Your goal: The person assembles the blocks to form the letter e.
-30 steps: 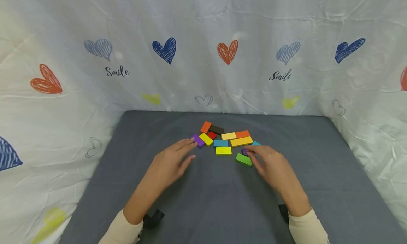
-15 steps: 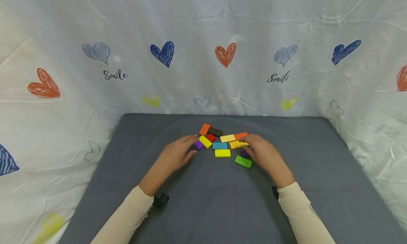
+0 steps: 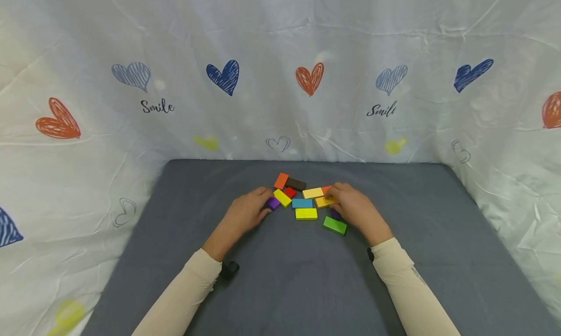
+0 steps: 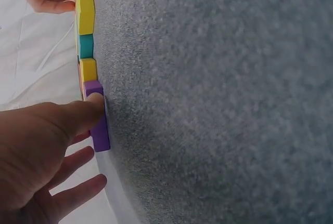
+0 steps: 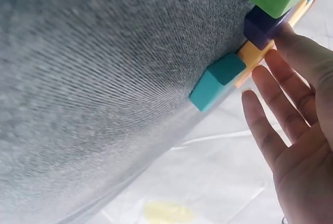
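Small coloured wooden blocks lie bunched on the grey cloth. My left hand (image 3: 245, 212) is at the left end, its thumb and a finger pinching a purple block (image 4: 100, 133); the other fingers spread loosely. At the right end, my right hand (image 3: 357, 212) reaches over an amber block (image 3: 323, 202), fingers fairly straight, touching it. Its thumb is beside a dark purple block (image 5: 263, 26). A teal block (image 5: 216, 81) sits near those fingers, hidden in the head view. Between the hands lie a yellow block (image 3: 282, 198), a blue block (image 3: 302, 203) and another yellow block (image 3: 306, 214).
A green block (image 3: 335, 225) lies in front of the right hand. Behind are orange (image 3: 281, 180), black (image 3: 295, 184), red (image 3: 289, 193) and cream (image 3: 313, 193) blocks. A white curtain (image 3: 263, 34) with printed hearts rises behind the table (image 3: 289, 287).
The right hand has moved forward and left, from the dark purple block to the amber block. The left hand has closed in around the purple block. The view has tilted slightly upward.
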The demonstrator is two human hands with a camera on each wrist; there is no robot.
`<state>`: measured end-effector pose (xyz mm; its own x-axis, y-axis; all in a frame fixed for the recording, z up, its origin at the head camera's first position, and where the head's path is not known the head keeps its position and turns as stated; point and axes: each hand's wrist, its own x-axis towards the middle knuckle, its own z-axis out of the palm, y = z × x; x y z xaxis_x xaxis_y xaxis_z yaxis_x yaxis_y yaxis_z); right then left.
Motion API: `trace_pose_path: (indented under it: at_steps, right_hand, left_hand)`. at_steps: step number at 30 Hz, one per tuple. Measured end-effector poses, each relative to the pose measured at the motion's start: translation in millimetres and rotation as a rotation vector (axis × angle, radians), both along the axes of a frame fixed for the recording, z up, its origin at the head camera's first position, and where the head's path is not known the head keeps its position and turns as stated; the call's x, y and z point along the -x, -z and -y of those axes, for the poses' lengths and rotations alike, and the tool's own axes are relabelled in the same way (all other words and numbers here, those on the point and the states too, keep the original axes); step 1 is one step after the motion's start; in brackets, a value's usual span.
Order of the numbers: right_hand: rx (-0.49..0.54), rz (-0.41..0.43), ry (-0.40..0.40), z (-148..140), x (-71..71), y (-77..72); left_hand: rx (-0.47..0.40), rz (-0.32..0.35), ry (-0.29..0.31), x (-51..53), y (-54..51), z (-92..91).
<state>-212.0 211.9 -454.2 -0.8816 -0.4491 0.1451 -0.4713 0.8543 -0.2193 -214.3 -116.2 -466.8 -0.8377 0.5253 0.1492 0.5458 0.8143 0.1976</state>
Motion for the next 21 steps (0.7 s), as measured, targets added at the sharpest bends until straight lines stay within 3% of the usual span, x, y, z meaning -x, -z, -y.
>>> trace_pose_path:
  at_steps: [6,14,21]
  right_hand:
    - [-0.049,0.029,0.006,2,7.1,0.0]
    - [-0.09,0.052,0.027,-1,15.6,3.1]
    - [-0.051,0.036,0.055,-4,12.8,-0.5]
  left_hand:
    - [0.032,-0.004,-0.029,2.9,0.8,-2.9]
    - [0.046,0.055,-0.059,4.3,-2.9,-4.4]
    - [0.044,0.065,-0.06,-3.4,-7.4,-2.6]
